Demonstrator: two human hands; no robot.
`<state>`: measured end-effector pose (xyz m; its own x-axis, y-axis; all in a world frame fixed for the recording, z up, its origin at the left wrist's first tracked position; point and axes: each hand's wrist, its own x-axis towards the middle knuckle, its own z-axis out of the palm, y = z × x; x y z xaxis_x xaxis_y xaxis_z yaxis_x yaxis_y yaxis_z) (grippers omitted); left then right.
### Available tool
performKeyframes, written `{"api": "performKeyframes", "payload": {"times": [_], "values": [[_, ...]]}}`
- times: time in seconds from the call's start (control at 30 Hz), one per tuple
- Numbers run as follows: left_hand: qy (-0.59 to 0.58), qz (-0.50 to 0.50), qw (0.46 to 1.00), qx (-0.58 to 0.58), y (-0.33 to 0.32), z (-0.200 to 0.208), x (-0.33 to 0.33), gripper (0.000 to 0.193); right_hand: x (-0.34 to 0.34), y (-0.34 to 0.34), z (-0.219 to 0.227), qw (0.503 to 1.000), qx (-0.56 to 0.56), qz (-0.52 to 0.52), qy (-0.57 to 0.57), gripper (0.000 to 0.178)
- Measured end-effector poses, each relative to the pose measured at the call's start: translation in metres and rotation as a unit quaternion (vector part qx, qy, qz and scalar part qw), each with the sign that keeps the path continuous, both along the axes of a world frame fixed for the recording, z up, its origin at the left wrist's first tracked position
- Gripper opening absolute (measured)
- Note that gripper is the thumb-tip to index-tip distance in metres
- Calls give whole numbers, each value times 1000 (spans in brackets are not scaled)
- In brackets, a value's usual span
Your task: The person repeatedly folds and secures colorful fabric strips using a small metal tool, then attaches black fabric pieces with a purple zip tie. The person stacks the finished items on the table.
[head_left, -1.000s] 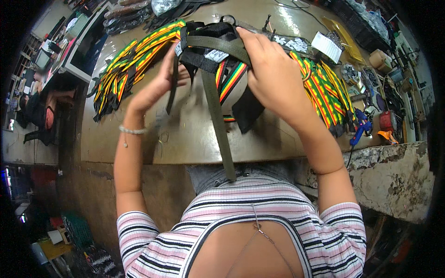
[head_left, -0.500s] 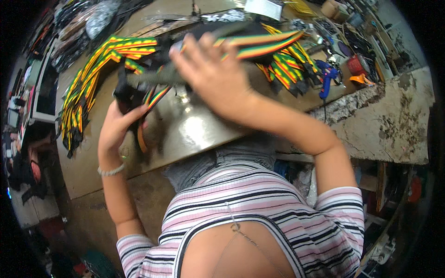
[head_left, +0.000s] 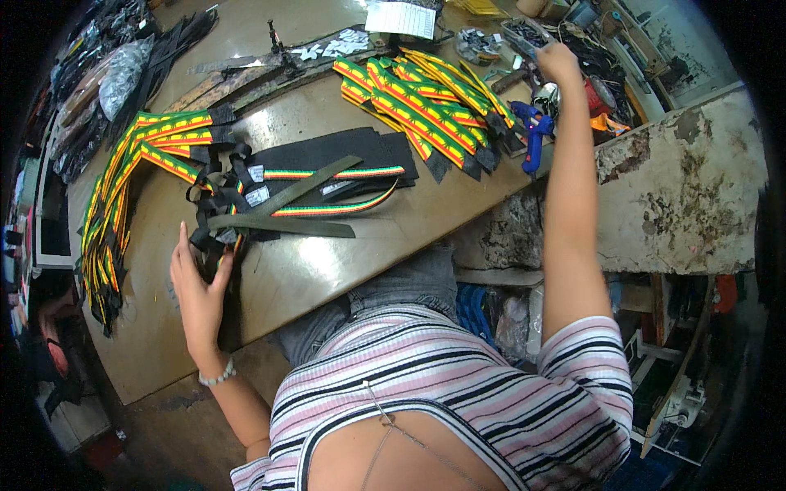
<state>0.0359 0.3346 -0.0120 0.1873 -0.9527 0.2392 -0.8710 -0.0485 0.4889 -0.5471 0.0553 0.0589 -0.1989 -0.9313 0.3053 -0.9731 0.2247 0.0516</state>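
My left hand (head_left: 199,282) is at the near left of the table, its thumb and fingers spread beside a bunch of black straps and buckles (head_left: 219,237). The fingertips meet the edge of this bunch, with no grip visible. From it, dark olive straps (head_left: 307,190) and red-yellow-green striped ribbons (head_left: 327,211) stretch rightward. They lie partly over black flat strips (head_left: 360,150), with small white labels among them. My right hand (head_left: 560,64) reaches to the far right, by a tray of small dark parts (head_left: 526,34). Its fingertips are hard to make out.
Bundles of yellow-green-red patterned straps lie at left (head_left: 115,213) and beyond the middle (head_left: 426,106). A blue glue gun (head_left: 534,135) sits beneath my right arm. White tags (head_left: 336,44), a paper sheet (head_left: 401,20) and plastic bags (head_left: 127,75) are farther back.
My right hand has left the straps and moved far right to the cluttered corner. The straps now lie on the table, and my left hand has loosened beside them.
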Motion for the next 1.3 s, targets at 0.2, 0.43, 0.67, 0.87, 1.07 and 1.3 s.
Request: {"api": "performKeyframes", "payload": {"times": [0.2,0.43,0.67,0.87,1.07,1.3], "values": [[88,38,995,-7,15,11,-7,51,-130,-68,-92,837,191,-213,-466,45],[99,72,983,-136,2,-6,-27,28,-177,-81,-103,809,81,11,-582,31],[14,70,979,-189,3,5,-30,41,-194,-111,-75,952,109,-40,-284,22],[50,47,976,-207,-10,1,-47,28,117,65,27,818,-108,303,-477,34],[160,76,978,-106,-29,-1,-47,27,374,184,-53,539,147,381,-737,15],[198,49,967,-150,-40,-4,-54,24,383,164,-83,516,199,339,-760,15]]}}
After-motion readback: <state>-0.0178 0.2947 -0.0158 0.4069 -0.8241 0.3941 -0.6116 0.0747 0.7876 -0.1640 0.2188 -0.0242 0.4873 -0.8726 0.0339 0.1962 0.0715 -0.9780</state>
